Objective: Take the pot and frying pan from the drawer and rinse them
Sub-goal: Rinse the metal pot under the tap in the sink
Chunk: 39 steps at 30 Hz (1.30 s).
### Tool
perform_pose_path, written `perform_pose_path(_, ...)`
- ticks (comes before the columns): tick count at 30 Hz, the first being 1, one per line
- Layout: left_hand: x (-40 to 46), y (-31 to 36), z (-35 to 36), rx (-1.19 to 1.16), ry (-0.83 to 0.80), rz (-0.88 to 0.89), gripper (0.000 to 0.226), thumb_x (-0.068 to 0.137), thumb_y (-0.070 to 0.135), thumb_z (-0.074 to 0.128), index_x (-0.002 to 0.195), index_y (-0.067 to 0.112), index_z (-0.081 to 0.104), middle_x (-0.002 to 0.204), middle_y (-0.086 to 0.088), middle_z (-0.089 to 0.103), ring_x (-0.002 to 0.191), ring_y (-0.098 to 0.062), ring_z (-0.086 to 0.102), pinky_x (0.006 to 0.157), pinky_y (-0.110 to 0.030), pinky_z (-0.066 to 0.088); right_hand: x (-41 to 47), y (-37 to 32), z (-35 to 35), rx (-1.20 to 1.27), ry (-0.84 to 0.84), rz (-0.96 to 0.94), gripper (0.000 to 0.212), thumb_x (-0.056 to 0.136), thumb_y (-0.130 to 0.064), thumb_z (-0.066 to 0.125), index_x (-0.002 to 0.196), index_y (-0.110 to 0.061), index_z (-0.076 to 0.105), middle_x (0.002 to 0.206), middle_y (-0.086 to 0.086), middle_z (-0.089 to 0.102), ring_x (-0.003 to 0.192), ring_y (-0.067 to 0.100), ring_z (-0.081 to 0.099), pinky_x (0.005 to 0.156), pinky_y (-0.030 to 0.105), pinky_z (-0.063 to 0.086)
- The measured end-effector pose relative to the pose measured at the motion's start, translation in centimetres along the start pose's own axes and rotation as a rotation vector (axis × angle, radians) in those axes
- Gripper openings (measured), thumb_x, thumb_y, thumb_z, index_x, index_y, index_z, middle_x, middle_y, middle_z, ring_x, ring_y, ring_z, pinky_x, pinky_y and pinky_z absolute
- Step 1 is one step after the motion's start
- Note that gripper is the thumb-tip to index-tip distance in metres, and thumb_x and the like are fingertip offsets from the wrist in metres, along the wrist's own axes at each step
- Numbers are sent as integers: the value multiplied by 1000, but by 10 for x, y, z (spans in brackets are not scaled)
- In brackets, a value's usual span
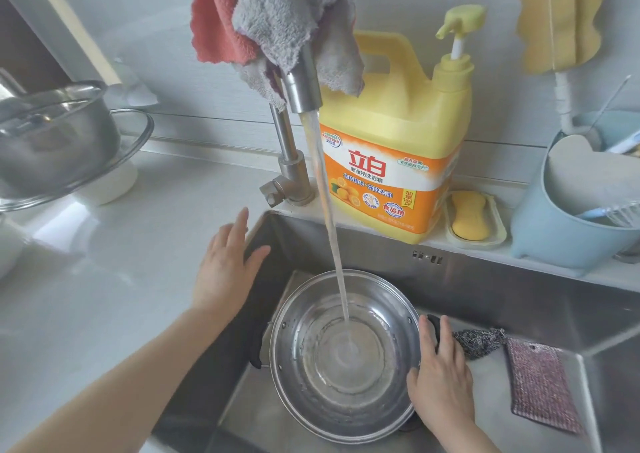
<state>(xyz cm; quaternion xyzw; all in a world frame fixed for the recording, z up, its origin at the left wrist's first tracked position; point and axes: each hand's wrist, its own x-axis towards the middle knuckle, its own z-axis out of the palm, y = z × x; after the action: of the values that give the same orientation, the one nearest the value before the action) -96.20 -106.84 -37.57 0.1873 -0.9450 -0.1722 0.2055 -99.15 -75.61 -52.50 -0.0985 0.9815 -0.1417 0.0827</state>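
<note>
A steel pot (346,355) with black side handles stands upright in the steel sink (485,290). Water runs from the tap (301,85) into the pot's middle, and a shallow layer covers its bottom. My right hand (441,380) grips the pot's right black handle and rim. My left hand (228,265) hovers with straight fingers over the sink's left edge, below the tap's lever, holding nothing. No frying pan can be made out in the sink.
A second steel pot (55,134) and a glass lid (114,162) stand on the counter at left. A yellow detergent jug (394,148), a soap dish (474,220) and a blue caddy (568,217) line the ledge. A scourer (481,342) and cloth (543,387) lie in the sink.
</note>
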Motion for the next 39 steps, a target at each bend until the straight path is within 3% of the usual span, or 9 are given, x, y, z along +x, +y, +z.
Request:
perform_pose_path(4,39,14,-7,53,25,-27,60,95,43,46,149,26,25,120,-8,52,113,-29,48,93,-44,43,0,-3,-2,3,-18,5,86,84,-26,51,150,-28,-4,158,8,-10,141,30,17,111,38,31)
perform_pose_path(8,27,23,-4,14,5,3,56,95,40,50,146,26,32,120,-6,50,112,-26,48,90,-41,43,1,-2,-3,6,-13,8,87,80,-24,54,151,-27,3,158,9,-3,138,31,23,107,39,36)
perform_pose_path(11,-17,8,14,51,-151,34,62,93,43,51,148,24,29,130,-4,47,121,-25,45,98,-41,41,2,-1,0,29,-4,11,88,72,-18,61,150,-24,18,156,12,11,131,35,33,99,43,44)
perform_pose_path(15,-67,-27,48,217,-449,-10,74,93,52,44,152,22,11,153,1,27,138,-17,27,111,-34,30,3,1,1,18,-7,7,89,71,-17,60,149,-24,19,156,12,12,128,35,35,97,43,45)
perform_pose_path(18,-77,-38,66,304,-531,-44,78,94,54,41,153,17,7,159,-1,15,144,-18,18,115,-34,23,4,1,0,16,-3,5,87,71,-16,59,149,-24,21,156,12,13,128,35,35,97,43,44)
perform_pose_path(23,-78,-43,81,461,-639,13,82,93,57,41,152,17,3,160,-2,7,144,-20,16,113,-37,24,3,0,-5,24,-32,-11,87,77,-19,54,150,-27,9,158,9,2,133,32,28,102,39,40)
perform_pose_path(26,-82,-48,87,431,-724,-16,88,91,59,43,152,18,-4,161,-4,2,144,-21,17,114,-36,24,3,1,-9,29,-55,-30,87,79,-24,51,150,-29,1,158,8,-7,135,30,24,105,37,35)
perform_pose_path(31,-88,-53,90,320,-783,-106,90,91,60,43,149,27,-17,160,-4,0,138,-27,31,109,-39,34,8,10,-17,11,-87,-89,91,77,-35,52,149,-34,-4,158,7,-8,124,28,33,98,34,39)
perform_pose_path(39,-89,-57,91,117,-811,-198,92,89,51,54,147,38,-16,142,-2,24,122,-21,39,103,-36,39,14,11,-18,98,-131,-93,93,79,-28,54,147,-39,-9,155,4,-7,128,33,32,96,36,44)
